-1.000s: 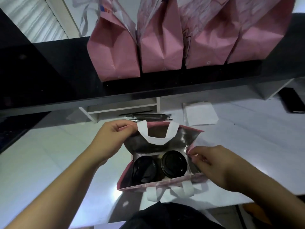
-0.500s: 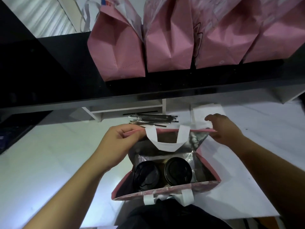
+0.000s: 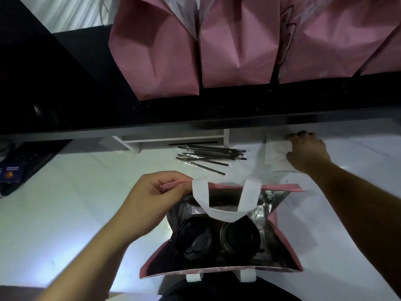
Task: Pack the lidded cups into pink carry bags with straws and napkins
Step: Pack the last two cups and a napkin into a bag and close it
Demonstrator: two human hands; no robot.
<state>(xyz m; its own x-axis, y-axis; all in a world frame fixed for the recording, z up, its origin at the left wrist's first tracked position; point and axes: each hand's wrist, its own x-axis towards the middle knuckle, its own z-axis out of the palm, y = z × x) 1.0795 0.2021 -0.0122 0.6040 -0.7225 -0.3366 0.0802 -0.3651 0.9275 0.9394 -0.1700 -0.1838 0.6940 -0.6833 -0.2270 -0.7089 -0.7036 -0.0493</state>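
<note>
Two cups point(image 3: 219, 237) upright (lids up) in bag point(image 3: 284, 237).

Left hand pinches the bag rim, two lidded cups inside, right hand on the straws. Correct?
Not quite. In the head view the right hand is on the napkins, not the straws. The left hand does pinch the bag rim, with two lidded cups inside.

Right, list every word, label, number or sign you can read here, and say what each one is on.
No text here can be read.
Pink bags on the shelf: a dark printed outline shows on one, cut off by the frame; no letters can be made out.
Dark object at the left edge: small labels, too blurred to read.
Open pink bag, black cup lids, wrapped straws, napkins: no print visible.
</note>
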